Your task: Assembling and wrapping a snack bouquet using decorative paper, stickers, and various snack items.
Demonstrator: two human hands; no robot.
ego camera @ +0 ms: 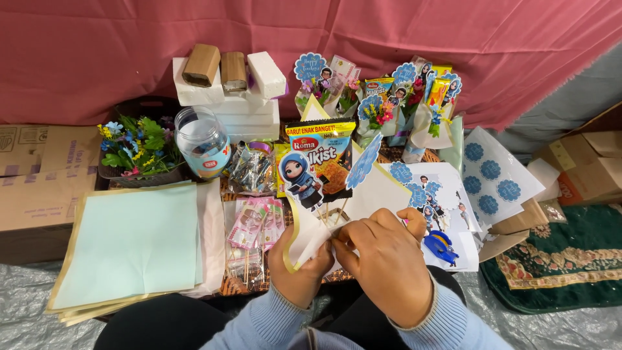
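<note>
Right now both hands meet low at the centre, over the person's lap and the near edge of the surface (214, 194). The left hand (299, 262) pinches the lower point of a paper cone (369, 191), its grip closed on the cream wrap where the gold edge curls round. The right hand (389, 259) folds over it from the other side, fingers tight on the same gathered tip, so the cone stands up and away from the body with its open mouth facing the wall.

Held that way, the fillings stay fanned: one snack packet (327, 155), one cartoon figure cutout (299, 178) and one blue rosette (363, 162), all on sticks that run down into the pinched point.

Finished bouquets (389, 104) lean against the pink cloth at the back; I count roughly four, though they overlap. Left of them sits one clear jar (202, 142) and one tray of small flowers (139, 152). One stack of pale green sheets (133, 243) lies flat at the left, close to reach. One bundle of pink wrapped sticks (256, 223) rests beside it. A blue tape dispenser (442, 247) sits just right of the hands, on sticker sheets (492, 172).
</note>
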